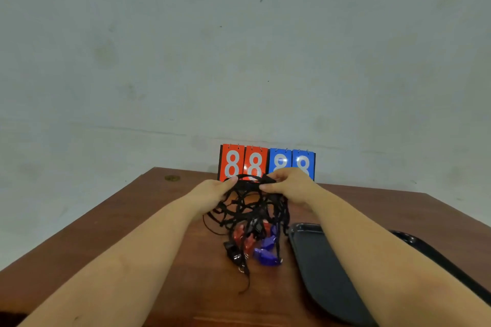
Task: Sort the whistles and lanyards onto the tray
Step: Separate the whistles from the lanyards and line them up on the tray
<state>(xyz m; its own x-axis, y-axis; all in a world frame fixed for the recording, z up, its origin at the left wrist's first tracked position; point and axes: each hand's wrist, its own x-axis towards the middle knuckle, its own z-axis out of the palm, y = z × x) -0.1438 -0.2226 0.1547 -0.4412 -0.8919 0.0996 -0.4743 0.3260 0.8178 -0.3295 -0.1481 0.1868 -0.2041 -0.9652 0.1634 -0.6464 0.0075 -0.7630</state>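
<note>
A tangled bunch of black lanyards [249, 207] hangs between my two hands above the brown table. My left hand [212, 191] pinches the cords at the bunch's upper left, and my right hand [288, 186] grips them at the upper right. Whistles dangle from the cords' lower ends and rest near the tabletop: red whistles [243, 237], blue whistles [265, 252] and a black whistle [233, 251]. A dark grey tray [318, 260] lies to the right of the bunch, partly hidden under my right forearm.
A flip scoreboard [267, 163] with red and blue number cards stands at the table's far edge [372, 188] against the pale wall, just behind my hands. The table's left edge [79, 220] runs diagonally toward me.
</note>
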